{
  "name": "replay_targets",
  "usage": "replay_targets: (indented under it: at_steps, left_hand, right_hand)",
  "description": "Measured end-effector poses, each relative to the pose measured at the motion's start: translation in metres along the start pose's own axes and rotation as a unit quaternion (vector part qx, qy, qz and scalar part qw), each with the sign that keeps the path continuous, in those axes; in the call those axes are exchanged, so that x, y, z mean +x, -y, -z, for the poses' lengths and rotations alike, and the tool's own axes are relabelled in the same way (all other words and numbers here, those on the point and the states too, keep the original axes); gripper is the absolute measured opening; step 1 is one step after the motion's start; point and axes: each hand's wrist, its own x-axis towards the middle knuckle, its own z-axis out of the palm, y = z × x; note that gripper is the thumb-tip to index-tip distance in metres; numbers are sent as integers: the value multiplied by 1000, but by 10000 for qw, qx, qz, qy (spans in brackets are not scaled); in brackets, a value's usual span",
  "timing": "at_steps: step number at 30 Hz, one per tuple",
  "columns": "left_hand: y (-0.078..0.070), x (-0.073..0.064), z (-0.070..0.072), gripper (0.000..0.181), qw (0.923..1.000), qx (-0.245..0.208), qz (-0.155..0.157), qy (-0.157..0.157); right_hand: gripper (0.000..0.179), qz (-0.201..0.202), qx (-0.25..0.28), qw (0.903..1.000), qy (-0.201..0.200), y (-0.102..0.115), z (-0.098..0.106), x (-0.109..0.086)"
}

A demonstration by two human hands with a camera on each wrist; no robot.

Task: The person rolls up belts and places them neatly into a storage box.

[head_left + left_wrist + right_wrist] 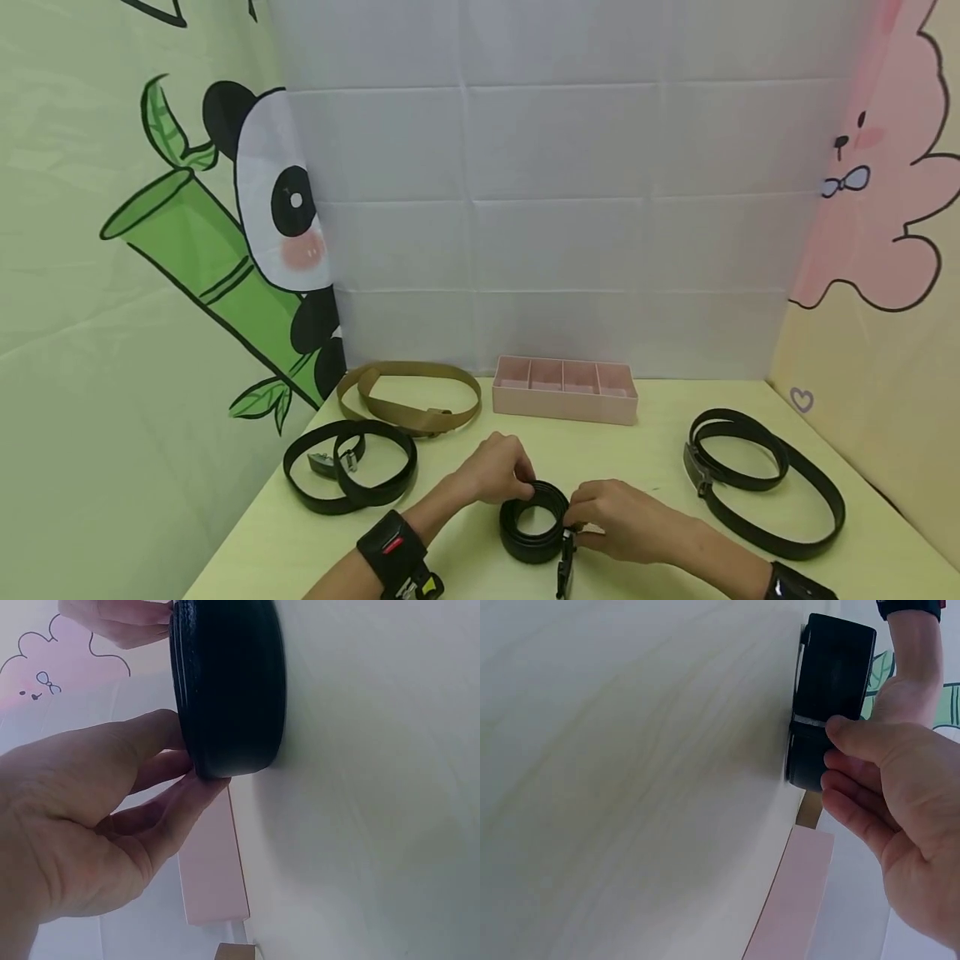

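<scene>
A black belt (pixel 531 550), wound into a tight coil, sits on the table between both hands. My left hand (pixel 498 469) pinches the coil's far left rim with thumb and fingers; the left wrist view shows these fingertips on the edge of the rolled belt (pixel 232 690). On the coil's right side, my right hand (pixel 618 521) grips the belt near its buckle (pixel 566 567), which points toward the near edge. In the right wrist view, the thumb of the right hand (pixel 915 802) presses the outer face of the belt (pixel 832 667).
A black belt with a silver buckle (pixel 412 467) lies loosely looped at left, a tan belt (pixel 457 422) behind it. Another looped black belt (pixel 813 546) is at right. At the back stands a pink divided box (pixel 562 406), before a white curtain (pixel 555 167).
</scene>
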Motion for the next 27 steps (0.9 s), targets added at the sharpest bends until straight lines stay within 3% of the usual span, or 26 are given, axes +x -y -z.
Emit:
replay_targets:
  at_steps: [10,18,23,27]
  left_hand:
    - [-3,-5,-2,5,9993,-165,153,-297]
    - [-7,-3,-5,5,9995,84,230,-210]
    - [-11,0,-3,7,9989,295,338,-110]
    - [-13,1,-2,8,9986,478,233,-54]
  right_hand:
    - [22,-619,419,9971,137,-1,-2,-7]
    - [22,-834,803,9932,135,-3,-4,-12]
    - [15,-1097,1510,9818,362,-8,2,-12]
    - [8,-1426,1822,9726,213,-17,9,-8]
